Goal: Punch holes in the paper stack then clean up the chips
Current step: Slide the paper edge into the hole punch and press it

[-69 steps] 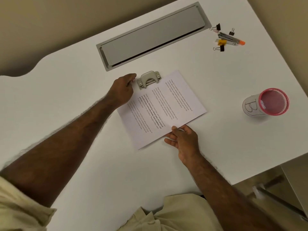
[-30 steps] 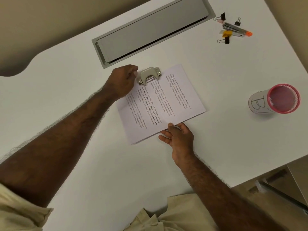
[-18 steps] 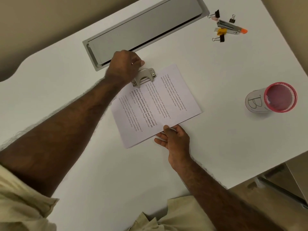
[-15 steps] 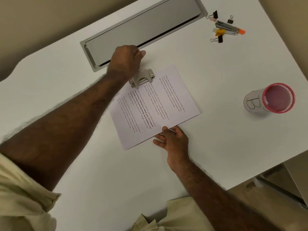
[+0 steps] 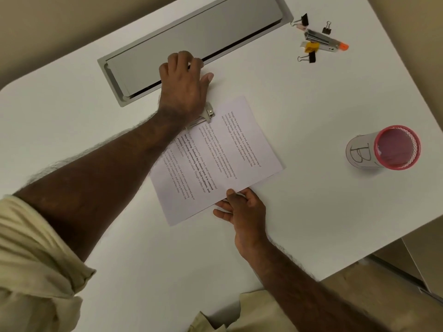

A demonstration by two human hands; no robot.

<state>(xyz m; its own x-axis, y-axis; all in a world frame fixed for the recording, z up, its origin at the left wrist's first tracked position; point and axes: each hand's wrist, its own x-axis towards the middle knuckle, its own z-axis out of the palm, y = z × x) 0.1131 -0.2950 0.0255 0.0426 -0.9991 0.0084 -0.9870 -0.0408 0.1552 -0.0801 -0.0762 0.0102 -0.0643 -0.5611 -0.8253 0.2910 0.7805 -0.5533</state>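
Left hand spread flat over the hole punch (mostly hidden), right hand pinched the printed paper stack edge, white desk, pink mesh cup nearby

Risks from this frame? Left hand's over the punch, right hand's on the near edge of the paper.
1. The left hand covers most of the hole punch; pressing blind may place holes off-line.
2. The right hand holds the paper stack only at its near edge, so sheets might skew.
3. Chips could scatter toward the open slot of the cable tray.
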